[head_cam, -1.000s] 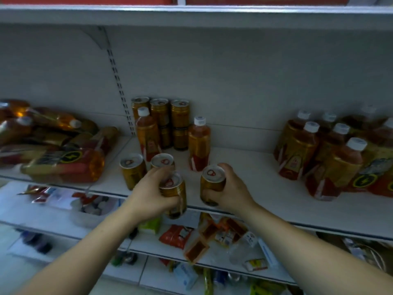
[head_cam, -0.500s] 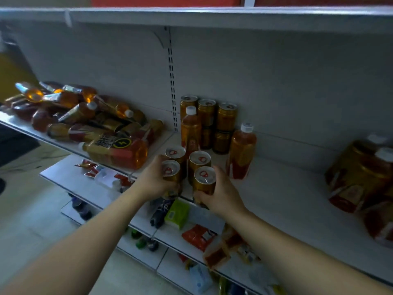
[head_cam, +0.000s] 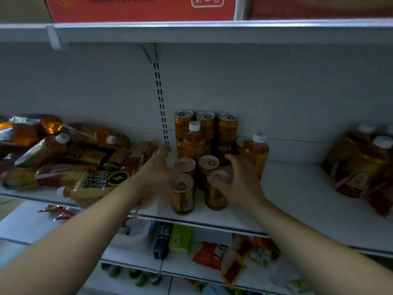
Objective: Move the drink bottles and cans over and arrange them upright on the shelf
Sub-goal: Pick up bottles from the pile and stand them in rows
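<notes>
Both front cans [head_cam: 182, 196] stand released, left hand [head_cam: 158, 170] and right hand [head_cam: 242, 186] now spread.

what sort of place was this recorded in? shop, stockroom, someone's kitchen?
Most likely a small shop or convenience store. A white metal shelf hangs in tiers off a slotted upright. Identical gold cans and amber drink bottles are stocked in multiples, and snack packets fill the tier below.

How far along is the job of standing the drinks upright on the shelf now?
Done: four front cans stand upright before the stacked cans and two upright bottles. In hand: nothing; left hand and right hand are open beside them. Left: the pile of bottles lying at the left.
</notes>
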A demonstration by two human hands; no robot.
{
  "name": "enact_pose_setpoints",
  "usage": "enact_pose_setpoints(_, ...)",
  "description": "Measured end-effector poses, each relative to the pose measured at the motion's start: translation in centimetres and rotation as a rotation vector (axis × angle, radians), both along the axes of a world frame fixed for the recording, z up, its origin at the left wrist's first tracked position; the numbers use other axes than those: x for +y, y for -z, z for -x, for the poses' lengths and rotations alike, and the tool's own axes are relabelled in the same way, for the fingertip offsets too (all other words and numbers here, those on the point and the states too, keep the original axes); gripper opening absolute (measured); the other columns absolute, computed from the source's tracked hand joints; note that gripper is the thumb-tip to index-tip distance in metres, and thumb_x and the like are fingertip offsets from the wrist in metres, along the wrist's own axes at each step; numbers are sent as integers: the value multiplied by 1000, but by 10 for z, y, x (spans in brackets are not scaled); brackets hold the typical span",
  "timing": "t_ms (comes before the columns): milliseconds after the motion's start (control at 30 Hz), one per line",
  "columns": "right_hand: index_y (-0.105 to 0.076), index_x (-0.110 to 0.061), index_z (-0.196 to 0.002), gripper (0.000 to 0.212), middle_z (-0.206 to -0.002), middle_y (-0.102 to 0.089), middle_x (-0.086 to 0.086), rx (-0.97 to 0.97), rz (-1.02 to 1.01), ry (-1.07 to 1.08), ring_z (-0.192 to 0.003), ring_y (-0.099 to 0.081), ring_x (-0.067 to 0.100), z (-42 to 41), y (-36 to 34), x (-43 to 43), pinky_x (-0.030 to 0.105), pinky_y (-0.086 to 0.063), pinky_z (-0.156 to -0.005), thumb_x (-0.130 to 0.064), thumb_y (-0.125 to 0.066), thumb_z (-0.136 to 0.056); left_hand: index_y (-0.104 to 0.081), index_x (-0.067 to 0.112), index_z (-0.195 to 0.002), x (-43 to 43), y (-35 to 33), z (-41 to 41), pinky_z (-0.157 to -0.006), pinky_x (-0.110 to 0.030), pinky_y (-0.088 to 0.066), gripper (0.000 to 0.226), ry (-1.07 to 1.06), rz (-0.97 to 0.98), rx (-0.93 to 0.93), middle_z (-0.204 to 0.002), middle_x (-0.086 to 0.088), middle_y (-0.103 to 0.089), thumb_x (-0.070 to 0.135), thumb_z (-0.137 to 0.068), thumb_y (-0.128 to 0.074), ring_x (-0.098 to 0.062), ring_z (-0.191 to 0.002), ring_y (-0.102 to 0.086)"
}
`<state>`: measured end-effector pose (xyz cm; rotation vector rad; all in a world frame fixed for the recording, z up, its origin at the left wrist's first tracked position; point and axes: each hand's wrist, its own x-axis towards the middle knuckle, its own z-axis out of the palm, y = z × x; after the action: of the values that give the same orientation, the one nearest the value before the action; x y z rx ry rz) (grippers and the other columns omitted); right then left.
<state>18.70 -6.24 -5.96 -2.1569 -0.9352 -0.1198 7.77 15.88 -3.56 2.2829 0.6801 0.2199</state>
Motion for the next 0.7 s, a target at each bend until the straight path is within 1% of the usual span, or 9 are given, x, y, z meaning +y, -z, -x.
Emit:
enact_pose_setpoints(67, -43, -14, -136, 77, -133, -45, 12, -170, -97, 137, -121, -31, 19, -13, -17, -4, 35, -32, -95, -50, -72, -75, -36, 28, -129, 3, -18, -20, -83, -31, -38, 85, 61, -29, -87, -123, 4, -45, 66, -62, -70, -8, -111, -46)
enact_pose_setpoints(133, -34, -13, -142, 87, -138, -40, 15, -202, -150, 286, -127, -30, 25, -29, -31, -7, 43, -30, -100, -43, -77, -72, -54, 30, -96, -4, -33, -42, -74, -33, -46, 42, 142, 25, -215, -95, 7, -57, 51, -63, -71, 2, -88, -58)
enact_pose_setpoints(167, -26, -14, -147, 96, -142, -35, 15, -145, -138, 340, -131, -29, 29, -37, -35, -9, 46, -29, -103, -42, -78, -71, -54, 29, -82, -7, -38, -54, -69, -34, -49, 30, 172, 32, -231, -82, 5, -59, 48, -63, -69, -7, -83, -64)
enact_pose_setpoints(233, -16, -14, -150, 106, -148, -28, 15, 38, -58, 396, -135, -28, 31, -54, -34, -11, 49, -30, -107, -44, -80, -70, -55, 21, -84, -10, -39, -74, -68, -36, -51, 32, 201, 20, -177, -79, -1, -61, 42, -63, -67, -26, -86, -65)
enact_pose_setpoints(300, -34, -7, -140, 89, -139, -41, 16, 222, -44, 308, -126, -43, 34, -67, -25, -13, 48, -41, -102, -38, -80, -71, -56, 8, -101, -8, -32, -88, -80, -48, -53, 44, 201, 34, -147, -92, -10, -64, 28, -66, -73, -29, -92, -63)
enact_pose_setpoints(367, -49, -1, -125, 67, -120, -57, 16, 293, -68, 212, -108, -58, 33, -74, -17, -14, 48, -50, -90, -30, -78, -73, -52, 4, -115, -6, -26, -94, -83, -51, -52, 56, 147, 58, -136, -100, -13, -64, 19, -66, -75, -28, -95, -62)
enact_pose_setpoints(533, -49, -4, -121, 60, -113, -58, 14, 275, -109, 137, -99, -60, 28, -84, -10, -14, 47, -52, -86, -28, -76, -73, -48, 25, -125, -7, -25, -86, -83, -38, -53, 63, 4, 65, -220, -107, 2, -65, 25, -69, -78, -16, -95, -62)
enact_pose_setpoints(633, -43, -10, -124, 64, -114, -54, 13, 254, -168, 103, -103, -57, 27, -88, -9, -14, 47, -50, -89, -23, -78, -72, -53, 38, -111, -13, -36, -75, -88, -44, -52, 53, -45, 138, -432, -100, 13, -66, 23, -67, -77, -12, -96, -62)
enact_pose_setpoints(700, -40, -16, -124, 65, -113, -54, 11, 257, -197, 96, -103, -57, 27, -91, -12, -14, 47, -50, -88, -24, -79, -72, -54, 53, -101, -25, -51, -65, -82, -36, -52, 50, -77, 116, -565, -94, 23, -65, 30, -62, -75, 0, -93, -61)
